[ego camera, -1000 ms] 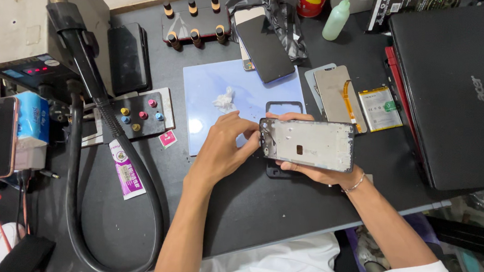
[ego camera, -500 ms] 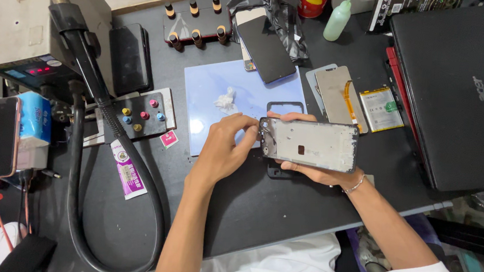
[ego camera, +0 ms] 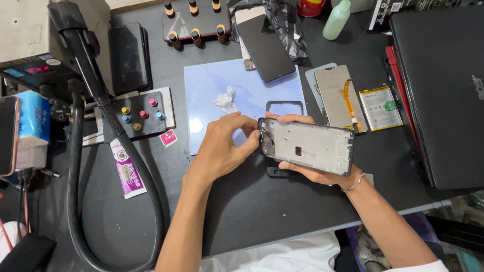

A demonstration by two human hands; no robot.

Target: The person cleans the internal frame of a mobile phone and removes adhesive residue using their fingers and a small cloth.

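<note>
The phone frame (ego camera: 309, 147) is held just above the dark table (ego camera: 248, 205), in front of a pale blue mat (ego camera: 240, 90). The right hand (ego camera: 308, 173) cradles it from beneath, fingers wrapped round its edges — the left hand (ego camera: 223, 149) pinches its left end. A closed laptop (ego camera: 458, 90) lies to the right.

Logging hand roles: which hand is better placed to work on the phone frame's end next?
Left, probably. The left hand pinches the phone frame at its near end, while the right hand cradles it from below, supporting it.
</note>
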